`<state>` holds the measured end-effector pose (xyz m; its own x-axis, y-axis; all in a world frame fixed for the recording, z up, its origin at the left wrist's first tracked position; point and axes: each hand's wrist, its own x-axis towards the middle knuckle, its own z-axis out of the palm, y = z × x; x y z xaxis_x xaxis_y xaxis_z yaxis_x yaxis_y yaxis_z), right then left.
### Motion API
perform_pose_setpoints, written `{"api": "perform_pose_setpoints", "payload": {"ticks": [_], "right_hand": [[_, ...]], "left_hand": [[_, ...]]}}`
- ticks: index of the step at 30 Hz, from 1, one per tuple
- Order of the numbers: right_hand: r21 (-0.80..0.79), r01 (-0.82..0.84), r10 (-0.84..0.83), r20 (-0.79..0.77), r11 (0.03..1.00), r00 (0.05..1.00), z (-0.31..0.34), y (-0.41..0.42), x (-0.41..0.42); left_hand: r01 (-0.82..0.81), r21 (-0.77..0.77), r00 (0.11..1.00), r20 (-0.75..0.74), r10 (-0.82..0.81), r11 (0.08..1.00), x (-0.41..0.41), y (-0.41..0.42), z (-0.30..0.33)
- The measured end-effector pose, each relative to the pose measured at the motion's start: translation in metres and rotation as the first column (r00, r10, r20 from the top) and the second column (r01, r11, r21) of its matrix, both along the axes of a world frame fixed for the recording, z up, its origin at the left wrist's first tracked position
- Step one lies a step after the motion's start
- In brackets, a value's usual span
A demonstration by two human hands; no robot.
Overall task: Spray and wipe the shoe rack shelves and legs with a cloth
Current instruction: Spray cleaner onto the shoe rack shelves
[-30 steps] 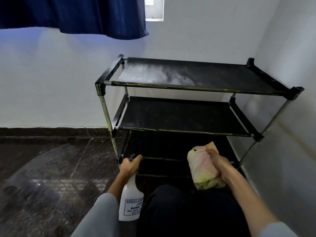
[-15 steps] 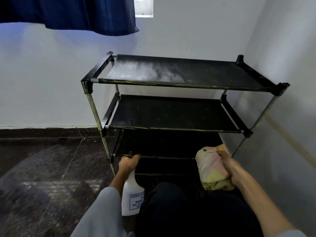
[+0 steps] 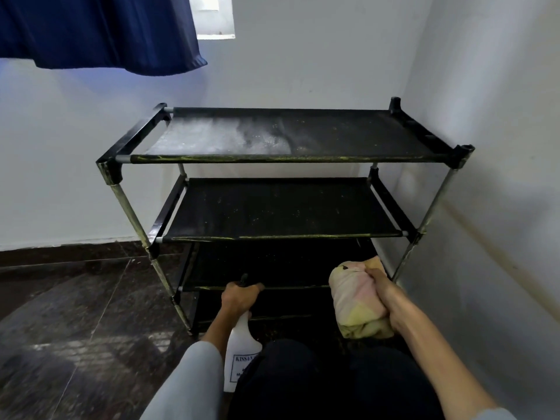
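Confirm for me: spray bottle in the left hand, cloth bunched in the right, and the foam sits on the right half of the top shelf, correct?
Not quite. In the head view the foam covers the left half of the top shelf. The left hand holds the spray bottle, the right hand the cloth.

Before a black shoe rack (image 3: 281,204) whose top shelf (image 3: 303,136) carries white foam on its left half, the left hand (image 3: 239,298) grips a white spray bottle (image 3: 239,350) while the right hand (image 3: 383,294) clutches a bunched cloth (image 3: 354,301).
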<state>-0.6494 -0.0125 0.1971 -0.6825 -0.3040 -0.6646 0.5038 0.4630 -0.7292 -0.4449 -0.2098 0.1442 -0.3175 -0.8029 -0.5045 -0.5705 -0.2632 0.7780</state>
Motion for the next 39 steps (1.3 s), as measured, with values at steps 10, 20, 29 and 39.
{"api": "perform_pose_setpoints", "payload": {"ticks": [10, 20, 29, 39], "right_hand": [[-0.025, 0.055, -0.054, 0.033, 0.998, 0.998, -0.010, 0.008, -0.017], [-0.057, 0.122, -0.118, 0.069, 0.991, 0.991, -0.010, 0.024, -0.029], [-0.039, 0.126, -0.121, 0.110, 0.991, 0.987, -0.014, 0.026, -0.034], [-0.040, 0.162, -0.158, 0.093, 0.986, 0.983, -0.016, 0.034, -0.043]], "left_hand": [[0.086, -0.076, 0.994, 0.075, -0.080, 0.993, -0.037, 0.016, -0.002], [0.200, -0.021, 0.976, 0.090, -0.197, 0.980, -0.082, 0.038, -0.009], [0.239, 0.105, 0.971, -0.028, -0.238, 0.965, -0.110, 0.054, -0.003], [0.315, 0.041, 0.949, -0.015, -0.315, 0.948, -0.136, 0.068, 0.004]]}}
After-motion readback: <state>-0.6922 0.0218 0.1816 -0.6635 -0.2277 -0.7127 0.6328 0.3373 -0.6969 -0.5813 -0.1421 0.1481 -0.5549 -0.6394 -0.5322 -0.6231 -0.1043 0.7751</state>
